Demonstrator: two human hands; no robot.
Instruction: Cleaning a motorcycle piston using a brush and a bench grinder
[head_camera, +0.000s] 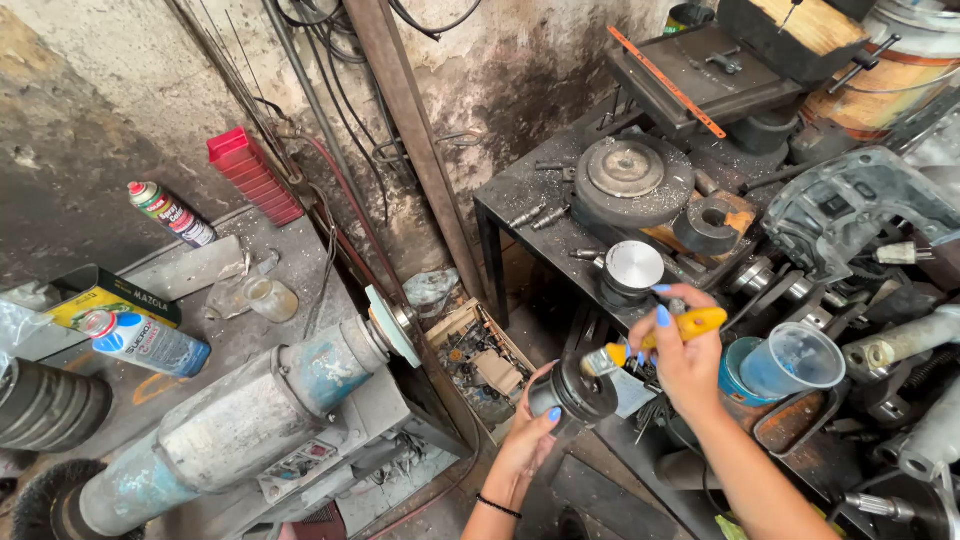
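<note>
Low in the frame's centre, the left hand (527, 440) clasps a dark round metal part (572, 390) (piston-like), while the right hand (688, 362) grips a yellow-handled screwdriver (665, 334) touching it.

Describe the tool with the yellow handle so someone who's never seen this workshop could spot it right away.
Start at the dark metal workbench on the right, crowded with machine parts. At its front edge the right hand holds a yellow-handled tool, its tip against a dark round part in the left hand. It is the only bright yellow thing among grey, greasy metal.
</note>
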